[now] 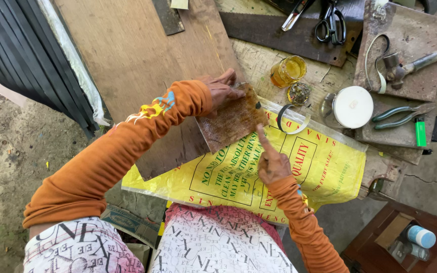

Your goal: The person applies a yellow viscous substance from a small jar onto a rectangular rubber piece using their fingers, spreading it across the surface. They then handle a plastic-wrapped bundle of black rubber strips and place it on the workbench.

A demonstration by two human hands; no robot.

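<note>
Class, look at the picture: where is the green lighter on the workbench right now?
In the head view, the green lighter stands at the far right of the bench, beside the green-handled pliers and right of the white round lid.

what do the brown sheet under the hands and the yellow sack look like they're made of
The brown sheet, held flat by the left hand and touched by the right hand, looks like stiff leather or similar hide: mottled, glossy, thin. The yellow sack looks like woven plastic: shiny, creased, printed.
</note>
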